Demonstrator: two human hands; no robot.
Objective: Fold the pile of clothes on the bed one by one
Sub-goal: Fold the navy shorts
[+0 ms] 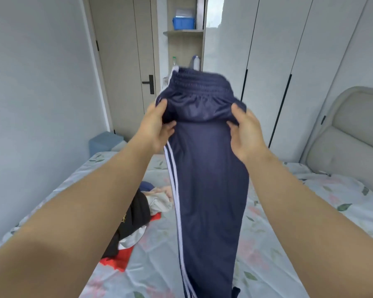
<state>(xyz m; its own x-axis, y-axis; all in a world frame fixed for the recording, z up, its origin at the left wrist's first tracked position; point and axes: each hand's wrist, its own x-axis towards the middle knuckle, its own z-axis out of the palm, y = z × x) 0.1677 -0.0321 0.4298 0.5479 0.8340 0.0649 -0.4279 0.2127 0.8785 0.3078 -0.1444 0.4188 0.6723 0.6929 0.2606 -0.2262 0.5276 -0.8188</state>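
Pants: you've got the navy track pants (209,190) up in the air in front of you, waistband (198,82) on top and legs hanging straight down over the bed (289,244). The hems drop out of view at the bottom.
Left hand: your left hand (157,127) is clamped on the striped side just under the waistband, thumb across the front.
Right hand: your right hand (244,134) pinches the opposite side at the same height, thumb forward too.
Handling: this looks like thin, shiny sports fabric, so expect it to be light, limp and a bit slick. It should slide on itself and won't keep a crease unless you press it flat.
Where to hold: stay at the side seams near the elastic. The gathered band gives your fingers something firm, and the white stripes (177,201) make a handy line for matching leg to leg.
Pile: the unfolded clothes (138,214), black, white and red, lie on the sheet to the left of the hanging legs.
Room: the open sheet is to the right of the legs, towards the headboard (349,136), so lay them down there.
Edges: the wall runs close along the bed's left side, and a blue box (105,141) sits past the far corner. Watch that the long legs don't trail off the near edge.
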